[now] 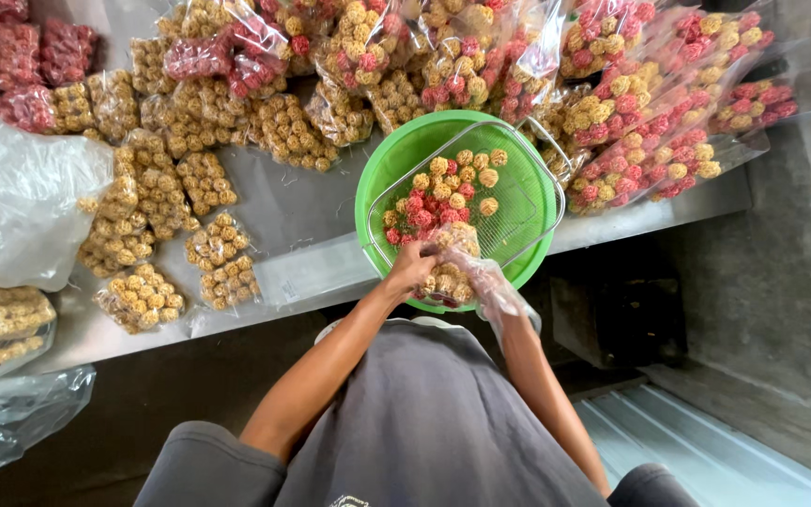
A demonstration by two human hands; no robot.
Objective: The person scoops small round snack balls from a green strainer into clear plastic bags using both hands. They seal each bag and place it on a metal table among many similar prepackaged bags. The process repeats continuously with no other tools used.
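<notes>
A green round bowl (391,169) holds a wire basket (518,202) with several yellow and red snack balls (443,192). At the bowl's near rim, a small clear bag (445,282), partly filled with balls, is gripped by both hands. My left hand (412,266) pinches the bag's left side. My right hand (488,284), covered in a thin clear plastic glove, is against the bag's right side; its fingers are mostly hidden.
The bowl stands on a steel table (283,211). Packed bags of yellow balls (157,192) lie at the left, and mixed red and yellow bags (640,113) at the back and right. A large clear plastic sack (11,197) sits at far left.
</notes>
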